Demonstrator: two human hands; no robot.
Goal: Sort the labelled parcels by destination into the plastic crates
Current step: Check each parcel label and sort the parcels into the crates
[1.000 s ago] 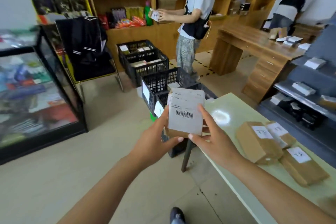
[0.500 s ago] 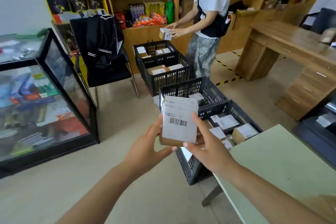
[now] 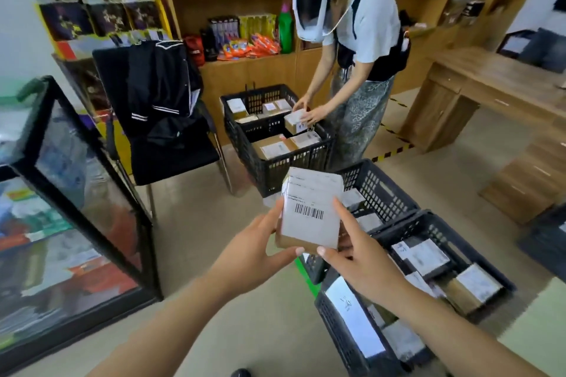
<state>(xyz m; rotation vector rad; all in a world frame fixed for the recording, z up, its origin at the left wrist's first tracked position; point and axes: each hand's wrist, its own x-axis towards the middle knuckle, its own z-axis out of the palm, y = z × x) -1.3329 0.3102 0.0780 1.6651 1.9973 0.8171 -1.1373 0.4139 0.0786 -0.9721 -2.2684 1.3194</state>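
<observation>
I hold a small brown parcel (image 3: 309, 211) with a white barcode label facing me, gripped between my left hand (image 3: 254, 249) on its left edge and my right hand (image 3: 358, 254) on its right edge. It hangs above the floor, just left of two black plastic crates. The nearer crate (image 3: 343, 324) has a white label on its wall and holds several labelled parcels. The crate behind it (image 3: 382, 190) also holds parcels. Farther back stand two more black crates (image 3: 275, 162) with parcels inside.
Another person (image 3: 364, 70) bends over the far crates, placing a parcel. A black chair (image 3: 165, 131) draped with a jacket stands left of them. A glass display case (image 3: 70, 208) fills the left. A wooden desk (image 3: 490, 95) is at the right, a green table corner (image 3: 539, 330) at the lower right.
My view has swung left and down from the table to the crates. The parcel stays in both hands. The other person has bent down to the far crates.
</observation>
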